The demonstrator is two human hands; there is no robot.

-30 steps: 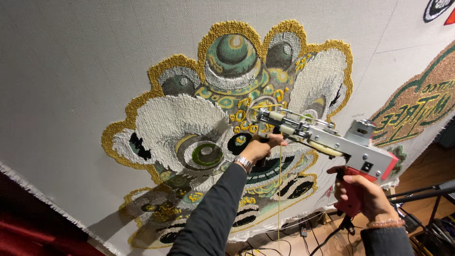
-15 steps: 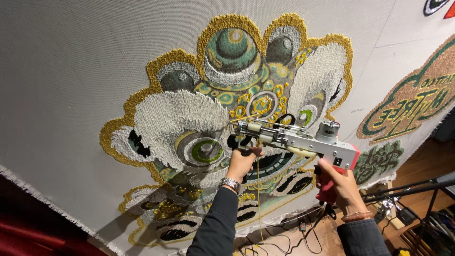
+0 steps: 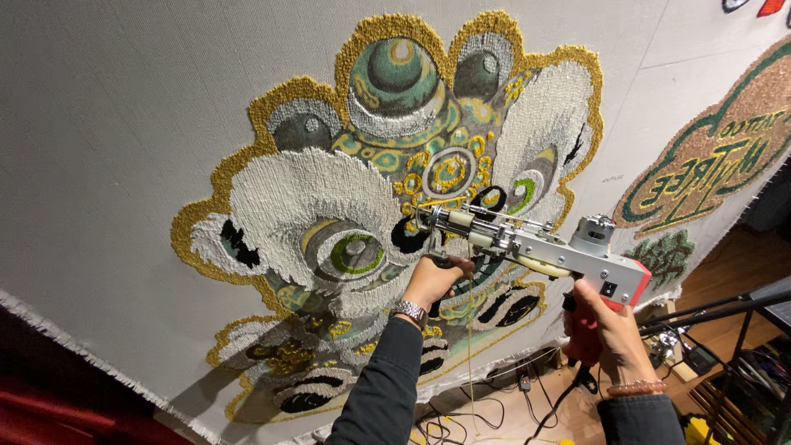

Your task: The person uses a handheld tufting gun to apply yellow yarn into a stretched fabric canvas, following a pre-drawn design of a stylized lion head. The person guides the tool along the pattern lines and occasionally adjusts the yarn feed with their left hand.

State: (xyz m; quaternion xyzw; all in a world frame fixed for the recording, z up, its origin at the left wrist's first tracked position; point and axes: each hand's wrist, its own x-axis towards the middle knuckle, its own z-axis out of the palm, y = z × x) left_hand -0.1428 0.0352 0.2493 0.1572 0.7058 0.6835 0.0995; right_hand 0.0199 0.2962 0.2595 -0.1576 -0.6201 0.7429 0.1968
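Both hands gripped the tufting gun (image 3: 535,247): the left hand (image 3: 432,280) was closed around the front handle under its metal nose, and the right hand (image 3: 606,325) was wrapped tight on the red rear grip, fingers curled shut around it. That grey-bodied gun lay nearly level, its needle end pressed to the stretched grey backing cloth (image 3: 124,124) near the middle of a tufted lion-dance face (image 3: 387,189) worked in white, green, gold and black. A yellow yarn strand (image 3: 470,354) hung down from the gun between the two dark sleeves. A wristwatch (image 3: 409,312) sat on the left wrist, a bead bracelet (image 3: 635,386) on the right. Further right on the cloth was a second tufted piece (image 3: 717,156) in brown and green. Below, cables (image 3: 511,387) trailed over the wooden floor, and dark metal stand bars (image 3: 725,309) crossed just behind the right hand.
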